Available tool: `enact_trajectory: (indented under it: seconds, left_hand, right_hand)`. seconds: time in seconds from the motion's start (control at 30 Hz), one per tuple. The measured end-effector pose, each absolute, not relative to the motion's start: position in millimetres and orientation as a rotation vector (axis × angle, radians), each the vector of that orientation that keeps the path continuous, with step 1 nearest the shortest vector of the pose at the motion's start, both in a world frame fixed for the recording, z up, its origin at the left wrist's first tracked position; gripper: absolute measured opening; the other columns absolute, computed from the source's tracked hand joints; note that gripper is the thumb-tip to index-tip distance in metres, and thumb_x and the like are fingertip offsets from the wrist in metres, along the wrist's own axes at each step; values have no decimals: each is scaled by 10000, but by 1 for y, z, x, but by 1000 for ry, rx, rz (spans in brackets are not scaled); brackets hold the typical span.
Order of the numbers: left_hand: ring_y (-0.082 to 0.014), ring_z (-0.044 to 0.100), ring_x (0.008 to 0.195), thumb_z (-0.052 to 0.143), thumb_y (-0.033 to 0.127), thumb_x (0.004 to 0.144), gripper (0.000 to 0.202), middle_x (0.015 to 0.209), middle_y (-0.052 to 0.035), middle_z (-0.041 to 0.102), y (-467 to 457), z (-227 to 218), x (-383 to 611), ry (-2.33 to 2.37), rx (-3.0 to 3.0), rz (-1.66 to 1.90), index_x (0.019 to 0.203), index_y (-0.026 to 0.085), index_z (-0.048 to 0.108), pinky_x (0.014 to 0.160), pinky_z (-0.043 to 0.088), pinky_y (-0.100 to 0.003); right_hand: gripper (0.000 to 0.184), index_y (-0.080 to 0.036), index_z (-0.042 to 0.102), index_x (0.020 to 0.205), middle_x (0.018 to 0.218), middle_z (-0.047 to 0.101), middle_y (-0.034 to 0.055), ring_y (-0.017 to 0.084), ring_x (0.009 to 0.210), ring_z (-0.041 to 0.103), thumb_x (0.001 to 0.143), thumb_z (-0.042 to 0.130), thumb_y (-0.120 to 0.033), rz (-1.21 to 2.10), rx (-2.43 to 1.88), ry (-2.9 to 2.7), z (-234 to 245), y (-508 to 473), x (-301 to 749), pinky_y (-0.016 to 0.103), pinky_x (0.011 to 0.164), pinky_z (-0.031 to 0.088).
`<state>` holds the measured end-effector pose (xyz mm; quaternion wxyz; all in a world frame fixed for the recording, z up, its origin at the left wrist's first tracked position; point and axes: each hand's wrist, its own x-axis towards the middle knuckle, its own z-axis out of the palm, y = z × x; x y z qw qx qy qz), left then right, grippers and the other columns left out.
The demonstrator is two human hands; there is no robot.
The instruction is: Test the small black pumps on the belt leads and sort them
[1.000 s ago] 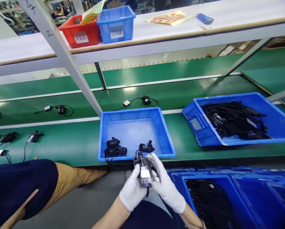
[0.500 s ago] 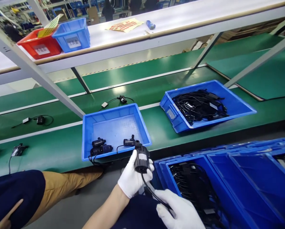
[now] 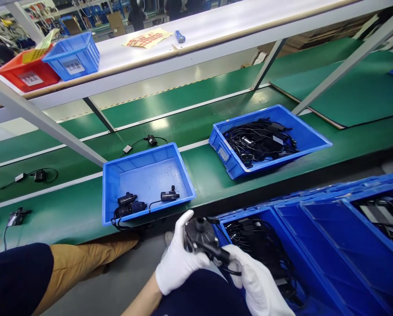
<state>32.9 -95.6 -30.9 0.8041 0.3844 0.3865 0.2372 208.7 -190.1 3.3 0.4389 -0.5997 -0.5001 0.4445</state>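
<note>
In front of my body, my white-gloved left hand (image 3: 181, 259) grips the round body of a small black pump (image 3: 201, 232) between thumb and fingers. The pump's round top with a short central port faces up, and its side spout points toward my right hand. My right hand (image 3: 254, 276), also gloved, is closed around the end of that spout; part of the black cable shows beside its fingers. Just beyond the hands, a blue bin (image 3: 150, 173) on the green bench holds several similar black pumps (image 3: 130, 208) near its front edge.
A second blue bin (image 3: 315, 138), full of cabled black parts, stands to the right. Stacked blue crates (image 3: 331, 245) sit low at my right. Pumps with cables lie on the green bench (image 3: 196, 171). A person in tan trousers (image 3: 81, 263) is at left. Above runs a white shelf (image 3: 223, 26).
The pump has been turned so its top and spout show. My right hand has moved from the hanging cable up to the spout. The view has shifted slightly.
</note>
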Motion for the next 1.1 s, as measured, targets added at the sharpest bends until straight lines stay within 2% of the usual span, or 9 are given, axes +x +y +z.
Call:
enact_trajectory:
  seconds: [0.03,0.1,0.2,0.3,0.43,0.7,0.87,1.0,1.1]
  left_hand:
    - [-348,636,1264,1024,456,548,1303,1442,-149,610,-98,-30,32,864,931,529,1610,298,286,1141,457,-465]
    - [-375,573,1363,1018,370,587,1345,1495,-177,572,-102,-32,30,879,1125,568,1643,284,190,1224,371,-513]
    - [-377,588,1359,975,288,668,1299,1478,-176,594,-103,-35,28,868,1290,592,1659,309,135,1230,373,-555]
    - [-363,611,1340,956,241,693,1283,1470,-167,605,-101,-35,25,852,1309,606,1662,326,120,1221,392,-555]
    - [-366,601,1349,984,290,659,1323,1484,-183,589,-99,-37,22,858,1229,625,1666,300,126,1216,394,-538]
    - [-358,595,1357,979,351,666,1321,1476,-190,589,-97,-46,14,815,1201,621,1673,284,127,1203,410,-506]
    - [-363,607,1331,973,361,669,1285,1430,-185,618,-92,-42,8,822,1209,619,1671,275,173,1219,385,-533]
    - [-363,604,1322,982,444,640,1353,1453,-202,587,-89,-43,5,808,1144,599,1674,273,127,1197,401,-529]
    - [-363,609,1306,969,510,636,1369,1473,-218,561,-87,-43,3,793,1103,588,1675,265,111,1185,411,-525]
  right_hand:
    - [706,-231,689,984,814,707,49,189,679,686,1038,198,-735,1108,-1469,-1249,3,-189,210,267,630,544]
    - [733,-235,702,988,874,719,56,197,745,705,1039,173,-739,1087,-1413,-1284,1,-188,212,273,688,551]
    - [728,-255,713,1069,979,731,64,223,905,732,1040,170,-739,1022,-1363,-1335,-3,-187,213,287,809,575]
    - [713,-261,718,1078,1002,733,71,229,933,732,1046,177,-724,987,-1359,-1368,-7,-188,212,295,844,588]
    - [711,-243,705,1133,1046,739,87,233,936,735,1045,190,-725,1018,-1364,-1369,-10,-186,209,296,832,597]
    - [675,-241,712,1018,860,684,49,168,635,617,1046,233,-716,1032,-1394,-1371,-9,-181,202,259,691,565]
    - [678,-245,714,1130,990,719,76,210,782,688,1046,232,-714,1071,-1392,-1347,-14,-184,197,278,750,573]
    - [641,-242,693,1171,971,718,62,173,641,642,1061,239,-681,1032,-1389,-1421,-16,-181,194,298,790,592]
    - [606,-252,670,1229,1098,741,84,225,884,740,1083,224,-636,1017,-1386,-1479,-15,-178,194,284,847,596]
